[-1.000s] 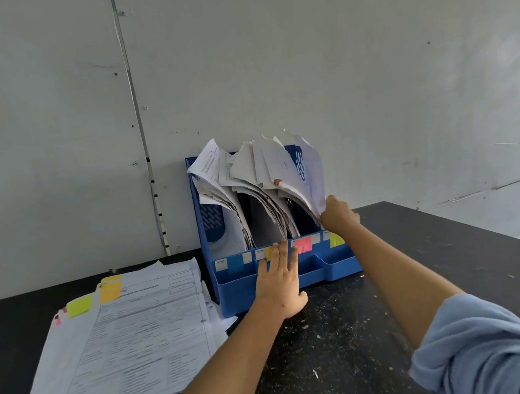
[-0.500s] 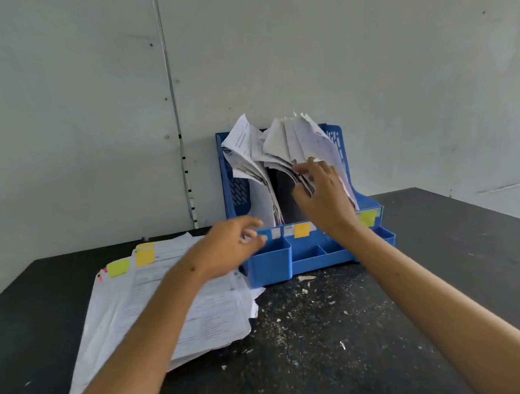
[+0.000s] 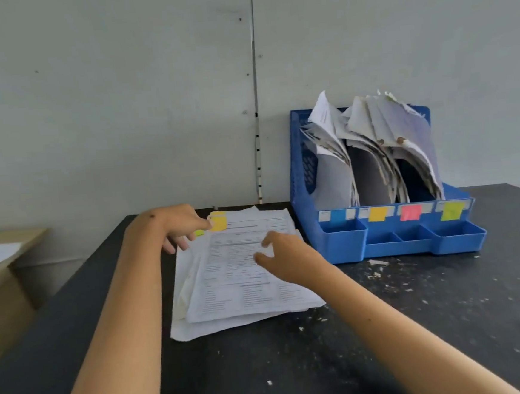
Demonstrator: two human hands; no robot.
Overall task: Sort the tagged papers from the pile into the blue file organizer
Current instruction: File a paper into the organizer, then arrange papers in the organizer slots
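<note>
I am looking at the pile of tagged papers (image 3: 243,279) lying flat on the table (image 3: 388,342), directly under both hands. My right hand (image 3: 283,257) is hovering over the top sheet with fingers loosely curled, holding nothing. My left hand (image 3: 180,225) is reaching past it to the pile's far edge, its forefinger pointing at the yellow tag (image 3: 218,223); whether the fingertip is touching the tag I cannot tell, and it is gripping nothing.

I am judging these sheets to be light, limp and slippery on each other, so a single one will want peeling at a corner or near its tag, with the other hand pressing the rest down. The edges look loose and uneven, so a sheet could drag its neighbours.

Beyond my right hand, the blue file organizer (image 3: 396,242) is standing against the wall, its slots crowded with curling papers. A green tag (image 3: 198,232) is peeking out just below the yellow one; the lower sheets' tags are hidden, and the print is too blurred to read.
</note>
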